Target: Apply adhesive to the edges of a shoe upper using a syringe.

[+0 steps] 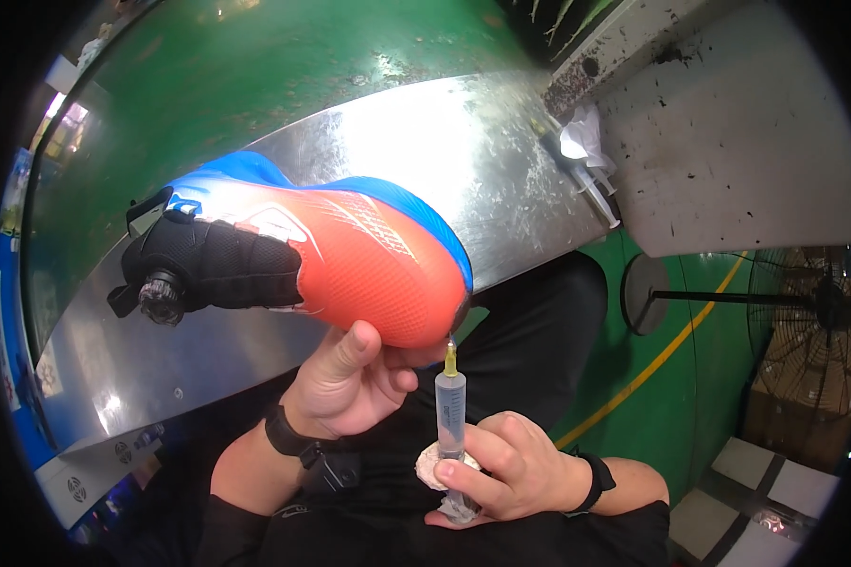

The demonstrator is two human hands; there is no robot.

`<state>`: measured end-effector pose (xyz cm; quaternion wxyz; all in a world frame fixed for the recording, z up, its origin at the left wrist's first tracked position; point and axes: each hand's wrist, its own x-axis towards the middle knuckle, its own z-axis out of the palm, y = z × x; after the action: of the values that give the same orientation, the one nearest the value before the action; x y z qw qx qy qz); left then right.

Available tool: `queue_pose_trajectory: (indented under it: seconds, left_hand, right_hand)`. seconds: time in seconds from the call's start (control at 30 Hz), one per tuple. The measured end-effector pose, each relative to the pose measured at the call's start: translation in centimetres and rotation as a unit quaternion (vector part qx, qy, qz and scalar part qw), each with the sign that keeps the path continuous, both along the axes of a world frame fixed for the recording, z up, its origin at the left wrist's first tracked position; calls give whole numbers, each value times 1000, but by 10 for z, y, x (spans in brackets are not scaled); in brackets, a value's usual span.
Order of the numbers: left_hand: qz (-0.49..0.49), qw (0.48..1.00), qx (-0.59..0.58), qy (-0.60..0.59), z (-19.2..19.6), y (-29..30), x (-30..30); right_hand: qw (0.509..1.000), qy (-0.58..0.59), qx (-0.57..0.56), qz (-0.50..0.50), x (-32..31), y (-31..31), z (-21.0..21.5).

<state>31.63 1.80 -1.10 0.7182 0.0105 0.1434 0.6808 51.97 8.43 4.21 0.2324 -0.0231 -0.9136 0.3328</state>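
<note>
So the orange-red sports shoe with blue trim and a black fabric collar (378, 274) sits mid-view, over the shiny metal surface (511, 180), toe aimed at roughly 4 o'clock, collar at 9. The left hand (350, 383) is at 6 o'clock from it, half open, thumb and fingers up by the toe; some contact's hidden, so can't tell how firm the hold is. The right hand (515, 472), about 5 o'clock, is curled closed around a clear plastic syringe with a yellow hub (451, 406), needle toward 12, right at the toe's edge. Can't tell if it touches. A crumpled white wad (433, 466) wraps the barrel. Black round-caged fan (823, 302) at 3 o'clock.
</note>
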Motion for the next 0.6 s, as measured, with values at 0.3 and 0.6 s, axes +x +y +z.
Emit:
queue_pose_trajectory:
  seconds: [0.3,0.6]
  left_hand:
    - [3,1000,-5,10,7,-1,1]
    - [10,1000,-10,22,5,1,4]
  right_hand:
    - [1000,-2,19,4,-1,-1,-4]
    - [1000,3,24,4,3,-1,-8]
